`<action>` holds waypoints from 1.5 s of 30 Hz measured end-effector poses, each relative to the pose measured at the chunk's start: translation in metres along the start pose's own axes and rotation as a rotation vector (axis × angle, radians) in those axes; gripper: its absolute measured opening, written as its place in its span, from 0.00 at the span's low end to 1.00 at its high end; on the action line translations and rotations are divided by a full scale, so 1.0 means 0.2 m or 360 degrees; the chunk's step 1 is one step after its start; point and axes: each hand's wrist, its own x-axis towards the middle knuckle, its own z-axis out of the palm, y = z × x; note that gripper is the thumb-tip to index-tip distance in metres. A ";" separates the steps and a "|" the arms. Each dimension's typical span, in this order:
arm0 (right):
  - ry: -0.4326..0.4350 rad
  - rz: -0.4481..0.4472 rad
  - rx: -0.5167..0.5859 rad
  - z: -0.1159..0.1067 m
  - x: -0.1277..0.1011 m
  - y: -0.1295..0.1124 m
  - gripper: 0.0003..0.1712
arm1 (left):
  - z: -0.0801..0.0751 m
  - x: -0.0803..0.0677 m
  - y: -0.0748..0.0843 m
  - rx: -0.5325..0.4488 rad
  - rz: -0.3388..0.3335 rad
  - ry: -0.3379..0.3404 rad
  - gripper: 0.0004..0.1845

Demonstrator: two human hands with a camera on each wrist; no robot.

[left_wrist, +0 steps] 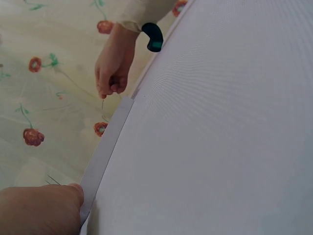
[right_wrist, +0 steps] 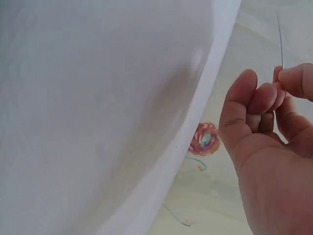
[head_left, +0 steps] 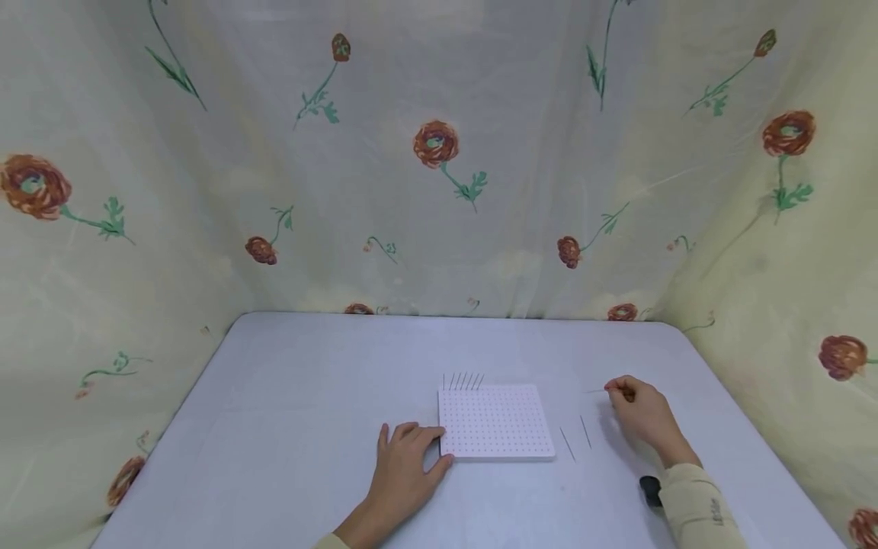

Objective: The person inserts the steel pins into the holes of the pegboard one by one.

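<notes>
Needle [head_left: 595,391], thin and metallic, was pinched between the thumb and curled fingers of the right hand [head_left: 641,415], held just above the white table [head_left: 274,427] to the right of the white perforated board [head_left: 495,421]. Two more needles [head_left: 576,438] lay between board and hand. A row of needles [head_left: 463,380] stood along the board's far edge. The left hand [head_left: 405,465] rested flat, fingers relaxed, touching the board's near-left corner.

Soft even light, wide-angle edge warp
</notes>
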 end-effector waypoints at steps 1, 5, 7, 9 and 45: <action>-0.0005 0.0001 0.0017 0.00 0.00 0.00 0.17 | 0.00 0.00 0.00 -0.0004 -0.0001 -0.0002 0.23; -0.0005 -0.0027 0.0043 0.02 -0.01 0.00 0.20 | 0.00 -0.01 0.00 -0.0002 0.0005 -0.0008 0.23; 0.0004 -0.0044 0.0049 0.02 -0.01 -0.01 0.21 | 0.00 -0.01 0.00 -0.0005 0.0011 -0.0005 0.23; 0.0008 -0.0047 0.0074 0.03 -0.01 -0.01 0.22 | 0.00 0.00 0.00 -0.0010 0.0015 0.0001 0.23; 0.0200 0.0063 0.0871 0.10 0.03 -0.16 0.19 | 0.00 0.00 -0.01 -0.0009 0.0012 0.0010 0.23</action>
